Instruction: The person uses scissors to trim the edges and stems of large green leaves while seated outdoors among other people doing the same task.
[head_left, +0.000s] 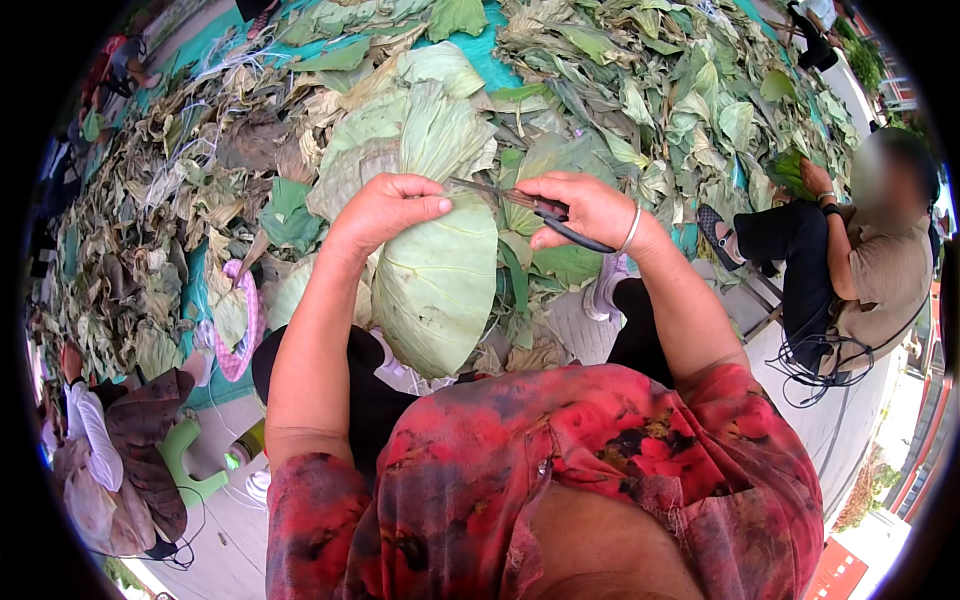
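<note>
My left hand (405, 210) pinches a large pale-green leaf (442, 285), which looks like a lotus leaf, near its veined centre. One part of the leaf hangs down towards my lap, and another fans out above the hand. Scissors with black handles (574, 231) are gripped in my right hand (581, 202). Their blades (487, 187) point left, the tips close to my left thumb at the leaf's middle. Whether the blades touch the leaf I cannot tell. Beyond my hands lies a deep heap of dried and green leaves (645, 90).
A teal sheet (487, 49) shows beneath the leaves. At right a seated person (877, 277) holds a leaf (787, 172); another person (135, 442) sits at lower left. Nearby are a pink checked hat-like item (255, 322), a green plastic stool (184, 457) and a bottle (247, 446).
</note>
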